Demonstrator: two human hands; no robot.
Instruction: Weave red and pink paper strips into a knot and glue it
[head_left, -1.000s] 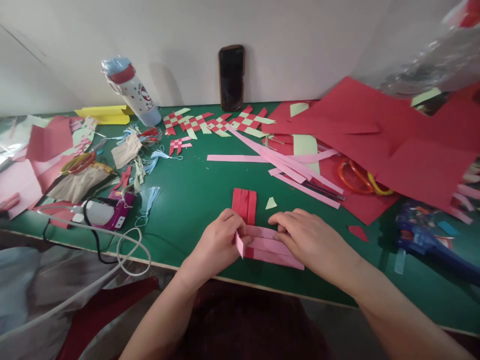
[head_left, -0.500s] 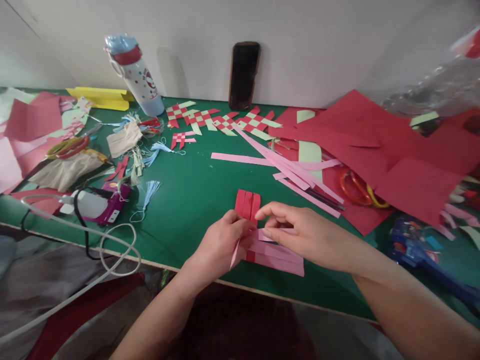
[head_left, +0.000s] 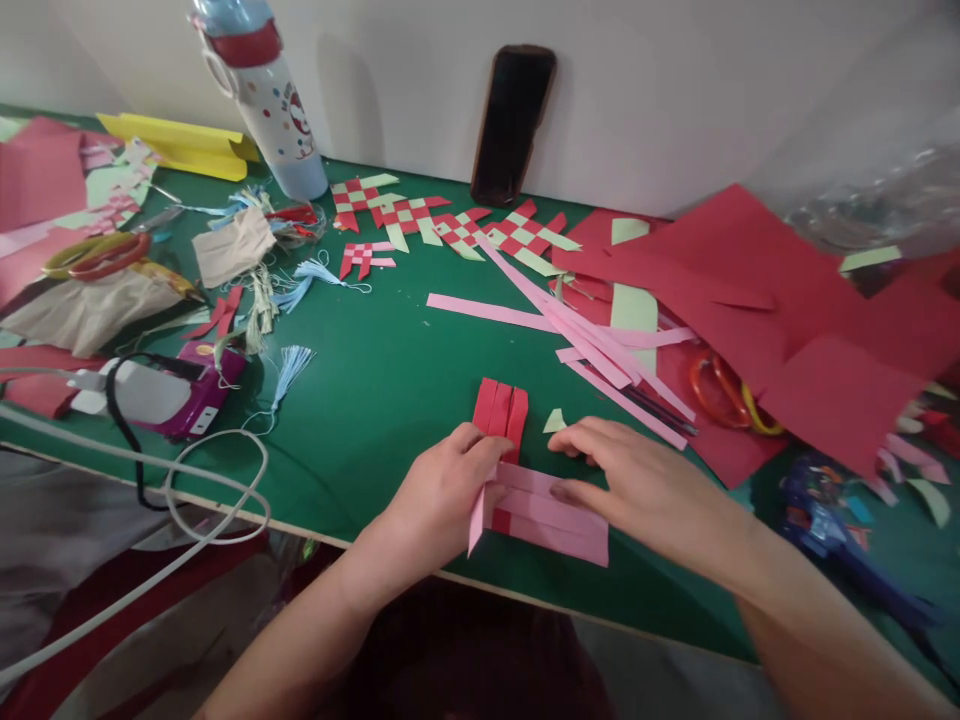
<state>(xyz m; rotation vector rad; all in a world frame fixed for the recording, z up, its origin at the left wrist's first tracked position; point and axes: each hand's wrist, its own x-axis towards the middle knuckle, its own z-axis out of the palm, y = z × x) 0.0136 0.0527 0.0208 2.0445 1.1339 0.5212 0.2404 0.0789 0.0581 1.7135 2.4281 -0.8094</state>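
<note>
Left grip point(head_left: 442, 490) on pink strips point(head_left: 549, 522), lengthwise rightward

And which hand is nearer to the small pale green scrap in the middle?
Right: the right hand is just beside the scrap; the left hand is farther, to its left.

A dark phone point(head_left: 514, 125) leans against the wall point(head_left: 660, 90), right of a dotted bottle point(head_left: 268, 115)

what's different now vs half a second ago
The right hand has moved rightward, away from the left hand, its thumb now by the right part of the pink strips. That uncovers the pale green scrap. The left hand still holds the pink strips where they cross the red strips.
</note>
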